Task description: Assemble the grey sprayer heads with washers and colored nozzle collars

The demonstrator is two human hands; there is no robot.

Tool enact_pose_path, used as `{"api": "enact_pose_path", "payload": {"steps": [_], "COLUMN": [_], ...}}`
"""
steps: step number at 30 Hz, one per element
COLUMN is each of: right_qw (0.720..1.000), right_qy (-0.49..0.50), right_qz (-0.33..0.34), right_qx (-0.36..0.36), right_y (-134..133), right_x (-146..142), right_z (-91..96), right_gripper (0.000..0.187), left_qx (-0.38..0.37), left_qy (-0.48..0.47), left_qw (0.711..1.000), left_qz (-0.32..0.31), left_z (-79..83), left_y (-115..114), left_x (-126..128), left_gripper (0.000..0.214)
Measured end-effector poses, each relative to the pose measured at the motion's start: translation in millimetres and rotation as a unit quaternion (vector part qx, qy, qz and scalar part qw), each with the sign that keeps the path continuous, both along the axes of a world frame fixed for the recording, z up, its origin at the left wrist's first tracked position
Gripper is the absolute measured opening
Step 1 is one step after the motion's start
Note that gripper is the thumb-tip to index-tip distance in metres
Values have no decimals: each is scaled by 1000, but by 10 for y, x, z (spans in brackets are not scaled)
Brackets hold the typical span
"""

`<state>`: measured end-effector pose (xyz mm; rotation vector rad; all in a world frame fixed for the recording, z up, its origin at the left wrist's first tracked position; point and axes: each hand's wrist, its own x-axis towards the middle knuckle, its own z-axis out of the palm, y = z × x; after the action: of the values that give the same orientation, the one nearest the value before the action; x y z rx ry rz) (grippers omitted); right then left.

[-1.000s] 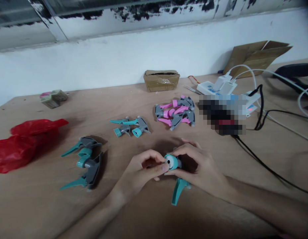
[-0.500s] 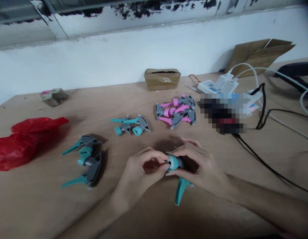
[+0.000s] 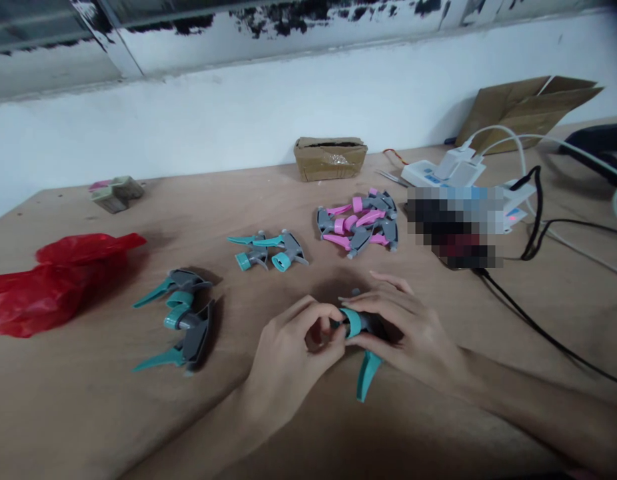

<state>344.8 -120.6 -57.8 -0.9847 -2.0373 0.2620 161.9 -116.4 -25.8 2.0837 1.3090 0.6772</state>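
My right hand [image 3: 413, 327] grips a grey and teal trigger spray head [image 3: 370, 377], thumb and fingers around the body near its teal collar. The teal trigger points down toward me. At the open end of that collar, my left hand [image 3: 298, 353] is closed in a pinch, its thumb and fingertips touching the opening. Whatever lies between those fingertips is hidden. To the left lie two teal-and-grey spray heads [image 3: 194, 340], collars close together. Two more teal spray heads [image 3: 283, 250] rest beyond my hands, beside a pile of pink-and-grey spray heads [image 3: 359, 223].
A red plastic bag [image 3: 53, 287] lies at the left, with a small beige block [image 3: 117, 193] behind it. Along the wall stand a cardboard box [image 3: 331, 160] and a folded carton [image 3: 518, 113]. A white power strip [image 3: 421, 175] and cables occupy the right.
My left fingertips have moved in over the collar's opening, covering the pale inside that showed before. The held spray head has turned slightly. The whole view has shifted a little.
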Motion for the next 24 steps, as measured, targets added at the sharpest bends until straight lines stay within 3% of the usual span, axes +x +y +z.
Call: {"api": "enact_pose_path", "payload": {"steps": [3,8,16,24], "right_qw": [1000,999,1000,999], "right_qy": [-16,-21,-14,-37], "right_qz": [-12,-19,-3,-16], "right_qx": [21,28,20,7], "right_y": [15,6,-11,34], "right_x": [3,-2,3,-9], "right_z": [10,20,26,-17], "right_gripper": [28,28,29,28], "left_qx": [-1,-23,77,98], "left_qy": [40,-7,-15,31], "left_qw": [999,999,997,994], "left_qz": [29,42,12,-45], "left_z": [22,20,1,-117], "left_y": [-30,-40,-57,62], "left_x": [28,11,-23,-58], "left_gripper": [8,8,3,8]}}
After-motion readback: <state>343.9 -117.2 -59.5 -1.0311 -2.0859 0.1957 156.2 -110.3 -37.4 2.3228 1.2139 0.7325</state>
